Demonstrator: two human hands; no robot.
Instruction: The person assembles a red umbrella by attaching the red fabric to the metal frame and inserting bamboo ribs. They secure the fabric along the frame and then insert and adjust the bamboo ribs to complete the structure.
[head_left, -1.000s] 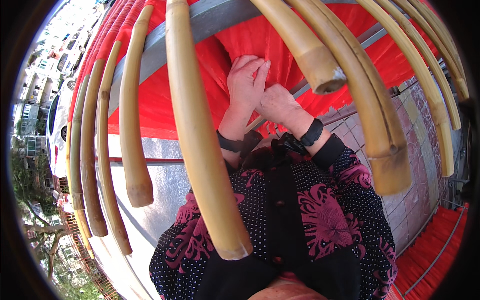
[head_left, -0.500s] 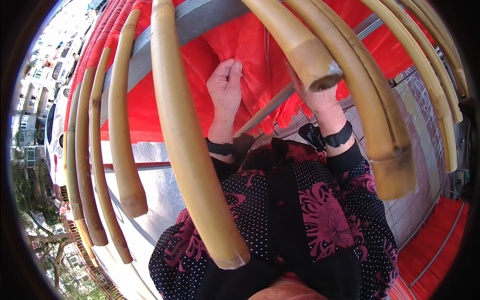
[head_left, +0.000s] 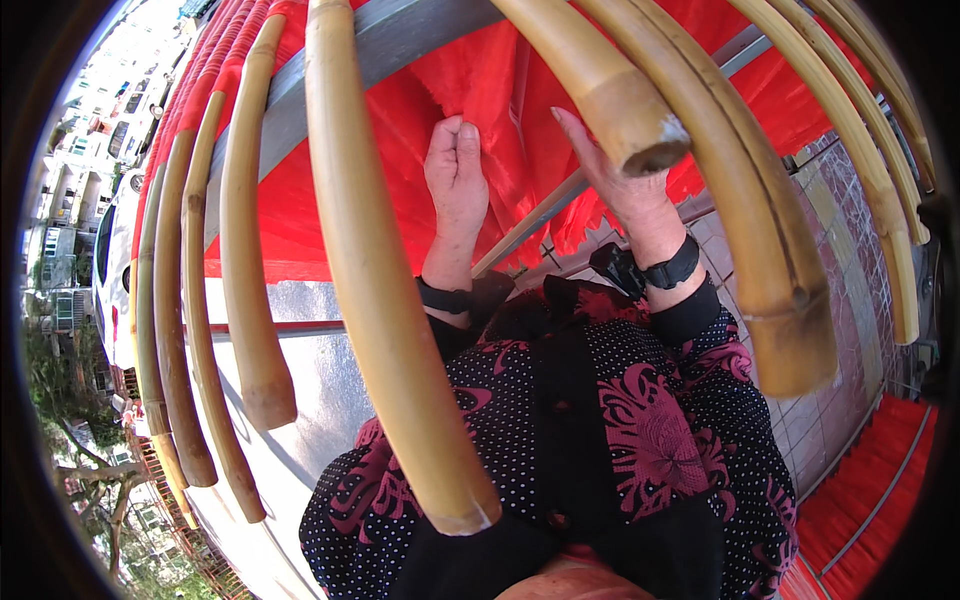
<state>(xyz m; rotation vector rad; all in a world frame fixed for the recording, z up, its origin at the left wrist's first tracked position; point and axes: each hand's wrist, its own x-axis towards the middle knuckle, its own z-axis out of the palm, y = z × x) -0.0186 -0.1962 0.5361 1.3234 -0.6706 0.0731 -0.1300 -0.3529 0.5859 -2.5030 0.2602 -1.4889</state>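
Bright red cloth hangs in loose folds beyond both hands. My left hand is closed in a pinch on the edge of this cloth, thumb against the curled fingers. To its right, my right hand holds its thumb stretched out, apart from the other fingers. Those fingers are partly hidden behind the cut end of a thick bamboo pole. Folds of cloth hang between the two hands. A dark band circles each wrist.
Several bamboo poles reach toward me, including a long one left of centre and a cracked one at right. A grey metal bar crosses behind them. A thin rod slants below the cloth. More red cloth lies lower right.
My right thumb has come into view, lifted away from the cloth. My left hand has shifted slightly right, still pinching, and the folds between the hands have changed shape.
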